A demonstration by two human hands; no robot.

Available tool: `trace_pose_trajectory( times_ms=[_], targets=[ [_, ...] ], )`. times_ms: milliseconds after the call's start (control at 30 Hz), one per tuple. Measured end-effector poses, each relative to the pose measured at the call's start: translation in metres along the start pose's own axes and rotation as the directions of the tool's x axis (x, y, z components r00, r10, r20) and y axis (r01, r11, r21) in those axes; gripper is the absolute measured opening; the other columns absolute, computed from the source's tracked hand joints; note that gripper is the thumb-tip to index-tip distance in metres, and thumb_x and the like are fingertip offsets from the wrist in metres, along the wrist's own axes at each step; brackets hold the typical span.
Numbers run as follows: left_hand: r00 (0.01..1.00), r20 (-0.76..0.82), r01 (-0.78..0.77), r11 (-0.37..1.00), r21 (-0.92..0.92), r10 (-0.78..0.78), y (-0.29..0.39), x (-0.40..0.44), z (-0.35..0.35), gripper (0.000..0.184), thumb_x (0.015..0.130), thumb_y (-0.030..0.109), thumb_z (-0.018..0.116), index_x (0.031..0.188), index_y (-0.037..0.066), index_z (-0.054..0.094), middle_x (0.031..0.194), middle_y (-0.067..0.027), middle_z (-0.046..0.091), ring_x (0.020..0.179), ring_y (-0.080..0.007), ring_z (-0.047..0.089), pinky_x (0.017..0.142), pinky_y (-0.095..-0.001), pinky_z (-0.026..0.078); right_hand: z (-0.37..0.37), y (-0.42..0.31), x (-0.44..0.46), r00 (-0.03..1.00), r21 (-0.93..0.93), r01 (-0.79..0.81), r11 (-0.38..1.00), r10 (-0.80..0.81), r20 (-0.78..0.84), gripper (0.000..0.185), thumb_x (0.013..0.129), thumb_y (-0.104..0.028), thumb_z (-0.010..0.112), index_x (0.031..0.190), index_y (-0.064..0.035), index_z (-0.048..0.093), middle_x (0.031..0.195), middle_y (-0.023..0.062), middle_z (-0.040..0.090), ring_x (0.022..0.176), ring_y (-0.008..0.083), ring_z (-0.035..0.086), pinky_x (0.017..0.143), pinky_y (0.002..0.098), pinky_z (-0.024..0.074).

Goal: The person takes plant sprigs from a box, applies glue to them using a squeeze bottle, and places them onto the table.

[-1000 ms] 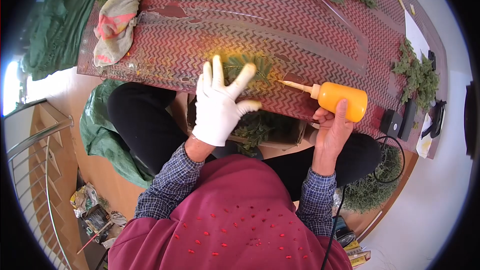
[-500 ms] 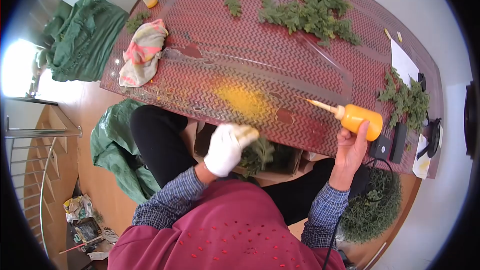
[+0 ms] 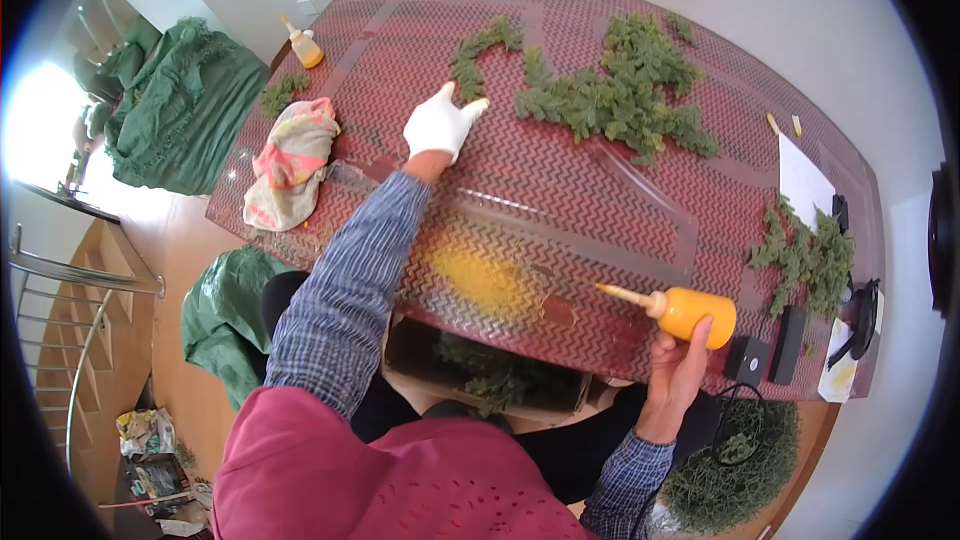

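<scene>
Open, the white-gloved left hand point(image 3: 440, 127) has moved beside a light-looking, leafy green sprig point(image 3: 498, 33), best stem-pinched; the right hand point(image 3: 674, 382) grips an orange plastic bottle point(image 3: 692, 310).

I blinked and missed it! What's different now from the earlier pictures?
The gloved left hand moved forward over the table, close to the curved green sprig. The sprig it was over at first is gone from the yellow patch. The right hand still holds the orange squeeze bottle.
</scene>
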State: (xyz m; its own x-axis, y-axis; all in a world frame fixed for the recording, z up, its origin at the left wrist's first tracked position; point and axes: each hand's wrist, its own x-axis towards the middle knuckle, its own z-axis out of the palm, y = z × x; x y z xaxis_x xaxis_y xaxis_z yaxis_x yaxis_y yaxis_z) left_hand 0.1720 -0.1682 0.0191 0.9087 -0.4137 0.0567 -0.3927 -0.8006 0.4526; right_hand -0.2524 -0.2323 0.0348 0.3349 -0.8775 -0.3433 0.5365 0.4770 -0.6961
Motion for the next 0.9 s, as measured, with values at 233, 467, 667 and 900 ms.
trace_pose_trajectory(
  times_ms=[233, 467, 667, 900],
  targets=[
    [0.983, -0.156, -0.11, 0.993, -0.046, 0.101, -0.031, 0.055, 0.047, 0.033, 0.079, 0.035, 0.074, 0.099, 0.009, 0.074, 0.092, -0.0106, 0.072, 0.083, -0.0254, 0.069, 0.075, -0.0361, 0.053, 0.011, 0.003, 0.001, 0.998, -0.108, -0.011, 0.994, 0.003, -0.07, 0.037, 0.096, -0.036, 0.058, 0.114, -0.0037, 0.057, 0.087, 0.006, 0.065, 0.059, 0.0097, 0.055, 0.048, 0.0215, 0.0446],
    [0.853, 0.182, -0.427, 0.855, -0.294, 0.489, -0.048, -0.099, -0.02, 0.027, 0.076, 0.031, 0.075, 0.092, 0.009, 0.074, 0.086, -0.0096, 0.072, 0.075, -0.0241, 0.069, 0.069, -0.0336, 0.052, -0.004, 0.002, -0.001, 0.998, 0.053, -0.061, 0.997, 0.059, 0.038, 0.038, 0.097, -0.032, 0.057, 0.122, -0.0041, 0.053, 0.106, 0.0124, 0.065, 0.067, 0.0143, 0.059, 0.054, 0.0221, 0.0497],
    [0.424, 0.37, -0.898, 0.436, 0.053, 0.827, -0.068, -0.17, -0.054, 0.015, 0.071, 0.017, 0.066, 0.086, 0.02, 0.07, 0.072, -0.0004, 0.064, 0.066, -0.0221, 0.061, 0.06, -0.0355, 0.047, -0.01, 0.0, -0.004, 0.991, 0.147, -0.099, 0.984, 0.084, 0.105, 0.034, 0.097, -0.028, 0.057, 0.124, -0.0062, 0.052, 0.111, 0.0133, 0.064, 0.069, 0.0154, 0.059, 0.055, 0.0229, 0.0502],
    [0.475, 0.339, -0.878, 0.459, 0.131, 0.812, -0.08, -0.171, -0.063, 0.038, 0.078, 0.021, 0.068, 0.116, 0.022, 0.067, 0.074, -0.0004, 0.063, 0.067, -0.0199, 0.062, 0.058, -0.0333, 0.049, -0.009, 0.008, -0.003, 0.989, 0.118, -0.134, 0.984, 0.125, 0.085, 0.035, 0.096, -0.028, 0.058, 0.123, -0.0054, 0.053, 0.109, 0.0133, 0.065, 0.064, 0.0157, 0.058, 0.052, 0.0232, 0.0494]
  ],
)
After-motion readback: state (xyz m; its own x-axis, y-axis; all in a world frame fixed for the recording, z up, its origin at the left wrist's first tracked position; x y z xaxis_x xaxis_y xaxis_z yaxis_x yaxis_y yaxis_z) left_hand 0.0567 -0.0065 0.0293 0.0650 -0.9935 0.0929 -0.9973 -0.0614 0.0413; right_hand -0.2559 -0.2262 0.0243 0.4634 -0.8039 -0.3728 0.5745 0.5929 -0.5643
